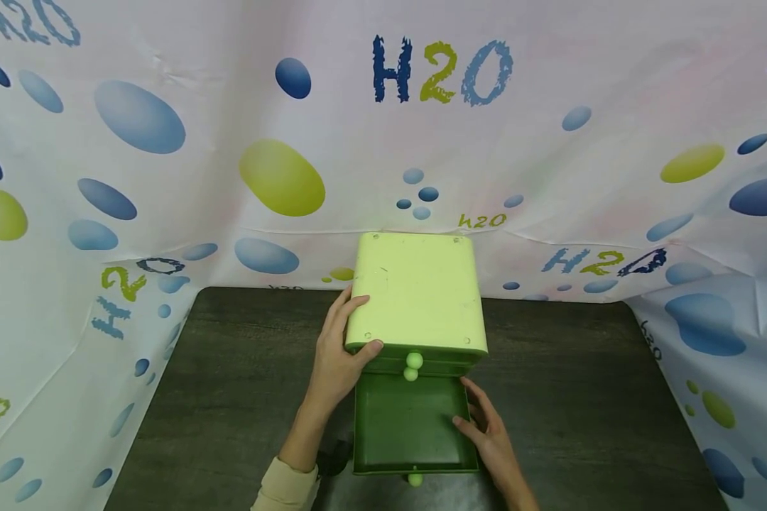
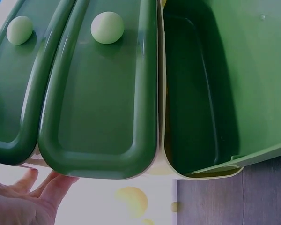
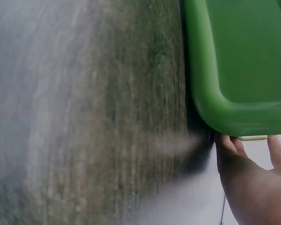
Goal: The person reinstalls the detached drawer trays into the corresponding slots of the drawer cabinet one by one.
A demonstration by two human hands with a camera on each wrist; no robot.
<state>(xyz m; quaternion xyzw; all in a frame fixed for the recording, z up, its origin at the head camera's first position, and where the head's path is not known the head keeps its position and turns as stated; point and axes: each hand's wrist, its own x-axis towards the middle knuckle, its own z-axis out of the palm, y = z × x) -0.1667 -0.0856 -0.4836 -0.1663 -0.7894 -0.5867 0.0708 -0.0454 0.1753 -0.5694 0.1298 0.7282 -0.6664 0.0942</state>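
Observation:
A small green drawer cabinet with a pale lime top stands at the back middle of the table. Its bottom drawer is pulled far out and shows a bare dark green inside. Two upper drawers stay closed, each with a round knob. My left hand grips the cabinet's front left corner, thumb at the front top edge and fingers along the side. With the thumb over the rim and fingers outside, my right hand holds the right wall of the pulled-out drawer.
The dark wood-look table extends to both sides of the cabinet. Behind it hangs a white sheet printed with coloured dots and lettering, which also covers both sides. A dark rounded thing sits beside my left wrist.

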